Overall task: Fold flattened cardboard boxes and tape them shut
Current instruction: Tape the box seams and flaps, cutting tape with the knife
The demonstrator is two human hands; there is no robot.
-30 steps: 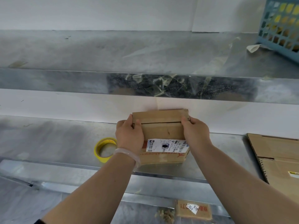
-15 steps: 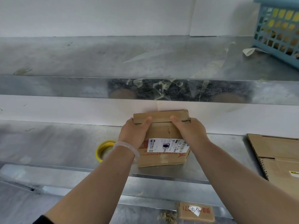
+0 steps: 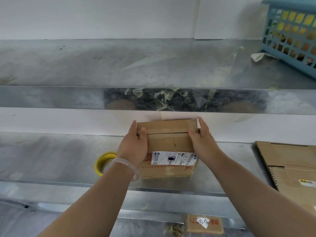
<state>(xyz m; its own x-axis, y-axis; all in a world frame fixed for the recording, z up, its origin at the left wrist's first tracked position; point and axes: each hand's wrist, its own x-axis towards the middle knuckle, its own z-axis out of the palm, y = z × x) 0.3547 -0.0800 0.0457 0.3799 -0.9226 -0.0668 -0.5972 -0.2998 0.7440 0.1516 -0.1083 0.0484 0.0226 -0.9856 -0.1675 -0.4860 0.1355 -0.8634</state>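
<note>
1. Spanning the view, the grey sheet-metal table (image 3: 51, 156) carries everything. Its front lip runs just below the box, and bare metal lies open to the left, beyond the tape.
2. The metal upper shelf (image 3: 85, 65) overhangs the back. Its front edge sits close above the box's far side, so room to lift there looks limited.
3. The flattened brown cardboard sheets (image 3: 290, 161) wait at the right, well apart from the box.
4. The small brown cardboard box (image 3: 171, 142) stands mid-table near the front lip. Its top flaps are folded down to a seam that shows no tape.
5. The left hand (image 3: 133, 146) and right hand (image 3: 203, 141) are apart, one at each end of the box. Thumbs press the flaps beside the seam and fingers run along the sides, clamping the box between them. Folding looks done; the step in hand is holding the flaps shut.
6. The yellow roll of tape (image 3: 104, 161) lies flat just left of the left wrist. The next move probably calls for that hand to let go and fetch it while the other keeps the flaps down.
</note>
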